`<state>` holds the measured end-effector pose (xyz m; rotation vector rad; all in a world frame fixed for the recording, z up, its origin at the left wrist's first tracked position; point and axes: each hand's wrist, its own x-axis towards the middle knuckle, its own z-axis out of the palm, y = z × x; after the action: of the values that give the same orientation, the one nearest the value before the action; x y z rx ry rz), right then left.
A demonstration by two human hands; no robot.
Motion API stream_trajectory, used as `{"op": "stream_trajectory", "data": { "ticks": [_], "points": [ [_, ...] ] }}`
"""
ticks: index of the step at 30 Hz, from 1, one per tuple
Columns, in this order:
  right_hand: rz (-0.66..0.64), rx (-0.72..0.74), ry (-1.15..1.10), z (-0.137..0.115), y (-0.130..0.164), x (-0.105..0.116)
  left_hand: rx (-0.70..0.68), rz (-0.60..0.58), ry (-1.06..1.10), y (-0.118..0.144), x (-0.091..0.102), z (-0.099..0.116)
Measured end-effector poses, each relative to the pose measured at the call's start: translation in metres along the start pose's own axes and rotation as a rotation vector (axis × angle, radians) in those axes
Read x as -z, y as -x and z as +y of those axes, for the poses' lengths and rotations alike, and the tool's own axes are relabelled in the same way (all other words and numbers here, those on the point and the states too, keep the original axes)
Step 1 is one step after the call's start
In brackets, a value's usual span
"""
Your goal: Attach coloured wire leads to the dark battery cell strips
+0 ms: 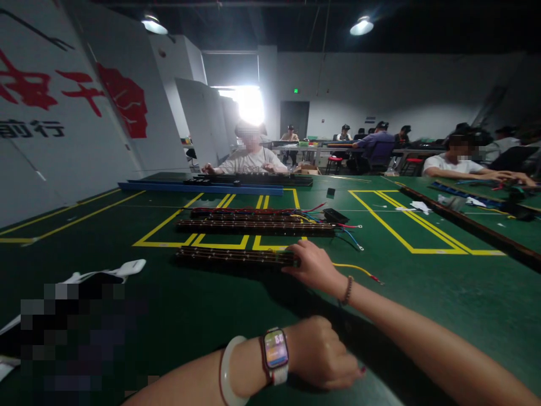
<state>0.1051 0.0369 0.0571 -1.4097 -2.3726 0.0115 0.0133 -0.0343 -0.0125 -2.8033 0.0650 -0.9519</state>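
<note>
We grip the right end of the near strip [236,256] with our right hand [315,265], fingers and thumb closed on it; this dark strip lies on the green table [422,304], just on our side of the wired bundle [253,226] and roughly parallel to it. Our left hand [323,355] is closer to us than the bundle, apart from the strip, its fingers curled; their undersides are hidden, so we cannot tell whether they hold anything. Nearer than the bundle and to its right, a yellow lead [357,267] runs out past our right hand. Beyond the bundle we see a blue rail [253,190], and farther beyond it a person [253,160] in a white shirt. A black piece [336,215] sits just beside the bundle's right end
</note>
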Motion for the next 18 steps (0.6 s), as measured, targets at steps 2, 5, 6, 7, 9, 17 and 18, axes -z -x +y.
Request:
{"op": "stream_trajectory", "data": {
  "ticks": [2, 5, 6, 7, 9, 17, 18],
  "points": [
    [-0.012, 0.023, -0.037, -0.009, -0.007, -0.015, -0.006, -0.006, -0.007, 0.000, 0.000, 0.000],
    [-0.022, 0.038, -0.111, -0.015, -0.014, -0.038, -0.012, -0.037, -0.007, -0.001, 0.000, -0.001],
    [-0.027, 0.042, -0.151, -0.015, -0.016, -0.043, -0.013, -0.050, -0.003, -0.001, 0.000, -0.001],
    [-0.028, 0.048, -0.201, -0.014, -0.018, -0.047, -0.011, -0.060, 0.001, -0.001, 0.001, -0.001],
    [-0.001, 0.058, -0.319, -0.010, -0.021, -0.049, -0.005, -0.075, 0.009, -0.001, 0.002, -0.001],
    [0.214, -0.065, -0.593, 0.030, 0.000, -0.001, 0.038, -0.086, 0.052, -0.001, 0.004, -0.001],
    [0.166, -0.068, -0.611, 0.041, 0.007, 0.007, 0.040, -0.091, 0.056, -0.002, 0.005, -0.001]
  ]
}}
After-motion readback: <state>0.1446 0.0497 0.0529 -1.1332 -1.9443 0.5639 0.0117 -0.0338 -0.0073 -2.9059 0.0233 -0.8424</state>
